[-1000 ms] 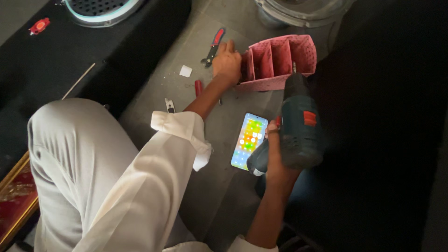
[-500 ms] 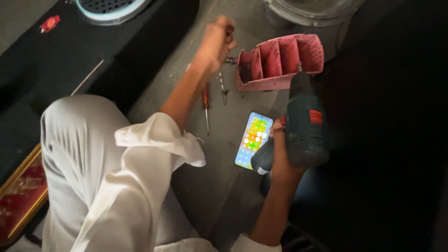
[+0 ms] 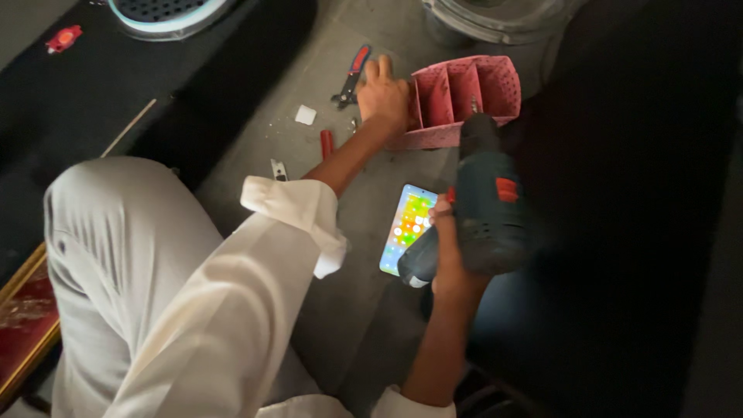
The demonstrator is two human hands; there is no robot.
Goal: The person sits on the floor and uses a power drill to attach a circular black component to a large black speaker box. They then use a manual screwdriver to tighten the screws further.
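Left hand (image 3: 383, 97) is down at upper centre, fingers loosely curled against the near wall of the pink divided tray (image 3: 464, 97); whether it pinches anything, I cannot tell. Right hand (image 3: 447, 248) is wrapped tight round the grip of the dark cordless drill (image 3: 484, 205), centre right, bit tip raised toward the tray, seemingly kept ready. A lit phone (image 3: 408, 226) lies flat just beside the drill. Red-handled pliers (image 3: 350, 76) rest just left of the left hand, within easy reach. The grey floor (image 3: 364, 325) is dusty; dim room, fan grille (image 3: 166, 11) upper left.
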